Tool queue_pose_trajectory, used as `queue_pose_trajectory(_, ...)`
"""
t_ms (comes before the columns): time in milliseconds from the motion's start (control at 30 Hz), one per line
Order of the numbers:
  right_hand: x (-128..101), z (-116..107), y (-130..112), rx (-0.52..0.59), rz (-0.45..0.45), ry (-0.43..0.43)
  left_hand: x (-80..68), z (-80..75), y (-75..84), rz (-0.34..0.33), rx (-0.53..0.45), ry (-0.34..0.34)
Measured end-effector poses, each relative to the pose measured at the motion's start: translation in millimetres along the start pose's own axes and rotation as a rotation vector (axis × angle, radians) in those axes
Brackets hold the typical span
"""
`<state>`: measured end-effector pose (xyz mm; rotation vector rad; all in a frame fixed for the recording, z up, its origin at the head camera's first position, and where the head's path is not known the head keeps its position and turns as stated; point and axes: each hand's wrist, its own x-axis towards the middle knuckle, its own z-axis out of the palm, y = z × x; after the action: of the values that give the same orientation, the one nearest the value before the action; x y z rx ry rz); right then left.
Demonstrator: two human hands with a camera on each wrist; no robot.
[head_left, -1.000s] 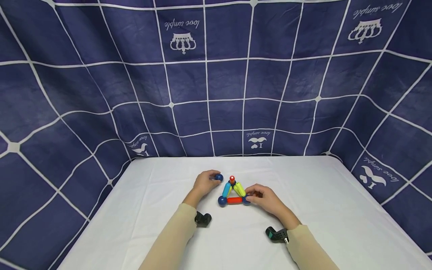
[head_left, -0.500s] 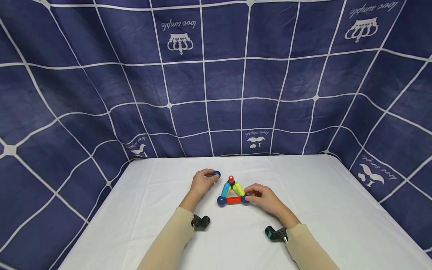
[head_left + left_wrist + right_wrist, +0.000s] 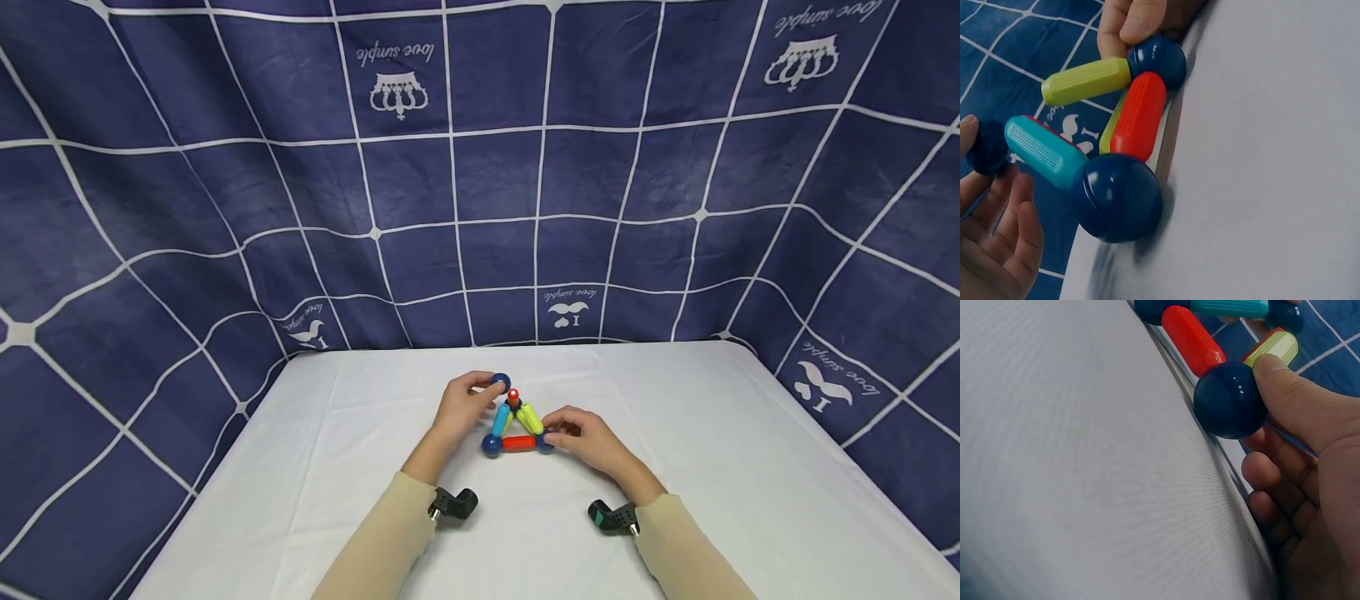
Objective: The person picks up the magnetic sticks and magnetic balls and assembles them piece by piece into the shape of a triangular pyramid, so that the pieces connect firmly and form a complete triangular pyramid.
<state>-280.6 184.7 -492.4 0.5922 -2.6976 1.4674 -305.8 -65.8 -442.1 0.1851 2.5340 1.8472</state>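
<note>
A pyramid-like frame of magnetic building sticks and balls stands on the white table. Its front edge is a red stick (image 3: 519,443) joining a left blue ball (image 3: 1120,198) and a right blue ball (image 3: 1230,400). A light-blue stick (image 3: 501,420) and yellow-green sticks (image 3: 531,418) slant up to the top, where another red stick (image 3: 513,396) points upward. My left hand (image 3: 459,410) pinches a loose blue ball (image 3: 501,382) close beside that upper red stick. With thumb and fingers, my right hand (image 3: 588,437) holds the right corner ball.
A white cloth covers the table (image 3: 337,467). Behind it and at both sides hangs a dark blue curtain (image 3: 495,183) with white grid lines. Black wrist cameras (image 3: 456,503) sit on both wrists over the tabletop.
My left hand first drew back slightly from the frame, then moved right with the loose ball to the top red stick. My right hand stays on the corner ball.
</note>
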Motion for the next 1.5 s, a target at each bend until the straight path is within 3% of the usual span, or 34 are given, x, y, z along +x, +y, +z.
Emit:
queue_pose_trajectory(400,-0.7,-1.0,-0.4,0.011,-0.013,-0.002,-7.5,6.8,7.6,0.064,0.081,-0.033)
queue_pose_trajectory(967,-1.2,-1.4,-1.6,0.026,-0.019,0.001,-18.2,8.6,2.7,0.079,0.061,-0.048)
queue_pose_trajectory(1500,0.9,17.6,-16.0,-0.015,0.0,0.135,-26.5,11.0,-7.9,0.144,0.04,-0.091)
